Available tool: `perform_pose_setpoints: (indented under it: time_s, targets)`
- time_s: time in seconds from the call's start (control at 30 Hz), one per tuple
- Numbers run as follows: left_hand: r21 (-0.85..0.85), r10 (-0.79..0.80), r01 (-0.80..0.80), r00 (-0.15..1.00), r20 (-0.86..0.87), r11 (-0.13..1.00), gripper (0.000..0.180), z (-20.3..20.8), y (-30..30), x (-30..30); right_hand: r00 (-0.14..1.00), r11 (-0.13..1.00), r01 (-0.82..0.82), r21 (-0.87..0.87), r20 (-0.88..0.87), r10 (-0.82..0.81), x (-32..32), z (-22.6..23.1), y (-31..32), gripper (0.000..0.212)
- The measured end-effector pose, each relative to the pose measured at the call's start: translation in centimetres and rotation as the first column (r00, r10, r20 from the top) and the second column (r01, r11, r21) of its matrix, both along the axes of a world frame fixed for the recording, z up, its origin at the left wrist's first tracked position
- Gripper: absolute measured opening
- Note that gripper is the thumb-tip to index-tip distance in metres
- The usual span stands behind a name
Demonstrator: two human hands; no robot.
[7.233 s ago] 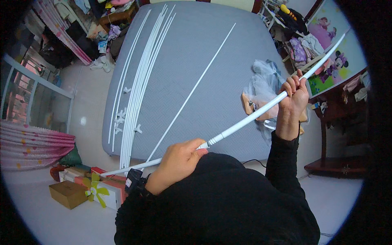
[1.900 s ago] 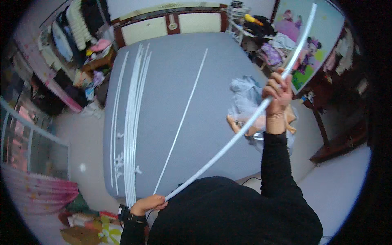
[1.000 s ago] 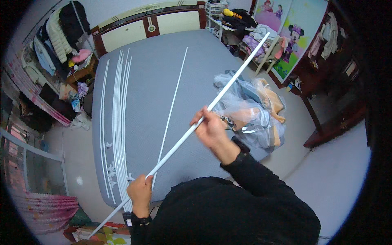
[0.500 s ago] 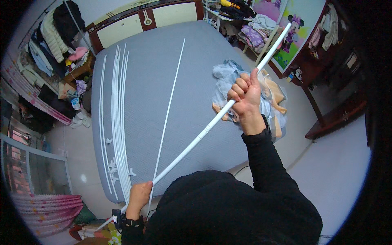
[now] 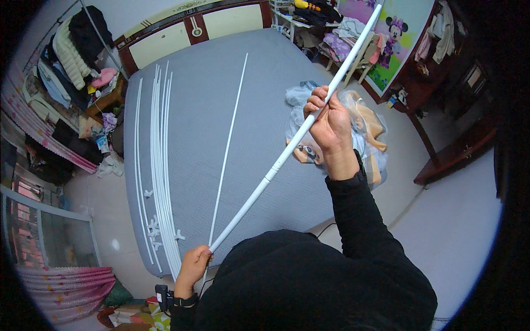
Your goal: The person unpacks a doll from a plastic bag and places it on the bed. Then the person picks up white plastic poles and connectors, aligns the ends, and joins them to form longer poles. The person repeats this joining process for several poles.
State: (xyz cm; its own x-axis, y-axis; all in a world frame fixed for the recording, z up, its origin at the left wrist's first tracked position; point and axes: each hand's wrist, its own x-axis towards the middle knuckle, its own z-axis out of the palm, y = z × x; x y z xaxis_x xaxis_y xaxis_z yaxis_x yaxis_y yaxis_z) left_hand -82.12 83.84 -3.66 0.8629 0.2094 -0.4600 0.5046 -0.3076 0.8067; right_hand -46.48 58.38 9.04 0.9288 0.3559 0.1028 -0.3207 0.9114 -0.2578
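Observation:
A long white pole [image 5: 248, 203] slants across my view from lower left to upper right, with ring-like joint marks near its middle. Its lower part is gripped by my left hand [image 5: 193, 266], closed at the near edge of the bed. Farther up, my right hand [image 5: 331, 120] wraps its fingers around the same pole, palm turned toward me. Below the pole, a thin white rod [image 5: 229, 131] lies alone on the grey bed [image 5: 276, 94]. A bundle of white rods [image 5: 160, 171] rests along the bed's left side, with several white plastic connectors [image 5: 153, 225] by its near end.
Crumpled sheer fabric [image 5: 364, 124] with orange patches lies at the bed's right edge. Hanging clothes [image 5: 69, 49] crowd the far left, and a chair [image 5: 364, 58] stands at the far right. A dark wooden cabinet [image 5: 458, 149] is on the right. Boxes [image 5: 132, 315] sit at lower left.
The pole has tilted steeper, its far end moving up and left. My right hand has shifted slightly left with its thumb lowered. The pole's stretch below my left hand no longer shows.

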Motion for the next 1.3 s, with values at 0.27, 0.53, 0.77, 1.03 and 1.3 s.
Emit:
perform_pose_setpoints:
  time_s: [0.27, 0.53, 0.77, 1.03, 1.3]
  targets:
    - [0.182, 0.078, -0.113, 0.979, 0.186, 0.977, 0.014, 0.9, -1.2, 0.0, 0.993, 0.991, 0.121, -0.050, -0.005, -0.122, 0.2, -0.6, 0.1, 0.033]
    - [0.133, 0.123, -0.140, 0.984, 0.130, 0.981, 0.021, 0.3, -0.5, -0.3, 0.996, 0.998, 0.051, -0.034, -0.067, -0.053, 0.0, -2.0, 0.6, 0.027]
    - [0.148, 0.148, -0.160, 0.985, 0.087, 0.976, 0.024, -0.9, -0.5, -0.4, 0.988, 0.993, 0.040, -0.109, -0.147, -0.056, -0.7, -1.8, 0.9, 0.030]
    - [0.332, 0.157, -0.234, 0.958, 0.242, 0.914, 0.020, -0.4, -1.6, 0.3, 0.976, 0.970, 0.206, -0.127, -0.041, -0.212, -1.0, -1.0, 0.0, 0.037]
    - [0.346, 0.169, -0.313, 0.906, 0.389, 0.885, 0.027, 1.7, -2.5, 0.9, 0.951, 0.964, 0.206, -0.170, -0.199, -0.238, 0.4, -0.5, -1.3, 0.023]
